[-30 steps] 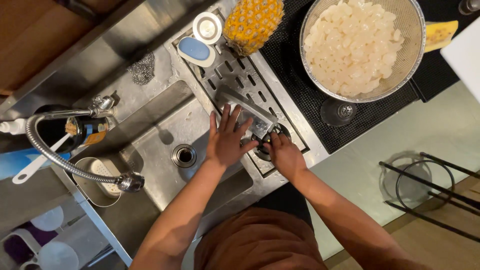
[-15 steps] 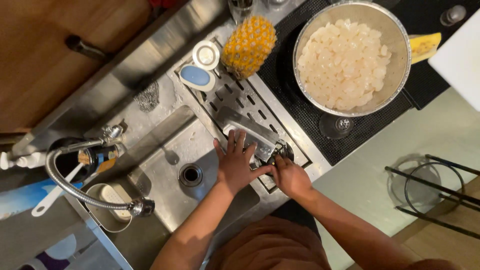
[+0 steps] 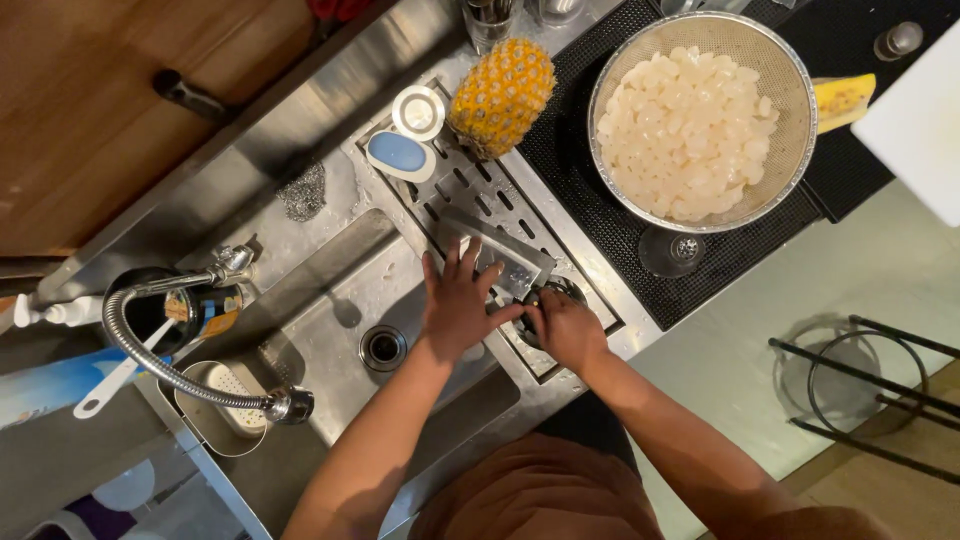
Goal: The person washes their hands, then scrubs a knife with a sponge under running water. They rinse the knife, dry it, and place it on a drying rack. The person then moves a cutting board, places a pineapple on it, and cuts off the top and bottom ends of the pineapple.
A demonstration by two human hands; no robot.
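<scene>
My left hand (image 3: 458, 303) lies flat with fingers spread on a rectangular metal plate (image 3: 512, 257). The plate rests on the slotted steel drain board (image 3: 440, 205) beside the sink basin (image 3: 330, 320). My right hand (image 3: 566, 327) is closed in a fist over a small dark round piece (image 3: 553, 292) at the drain board's near edge, right next to my left thumb. What the fist holds is mostly hidden.
A pineapple (image 3: 500, 95), a blue soap dish (image 3: 400, 155) and a white round lid (image 3: 418, 112) stand at the board's far end. A colander of white cubes (image 3: 700, 120) sits on a black mat (image 3: 590, 190). A coiled spray faucet (image 3: 170, 365) hangs at left. A wire stand (image 3: 870, 380) is on the floor.
The view has shifted, so the sink and counter sit lower right in frame. Both hands stay on the plate and the dark piece, with the left fingers spread a little wider.
</scene>
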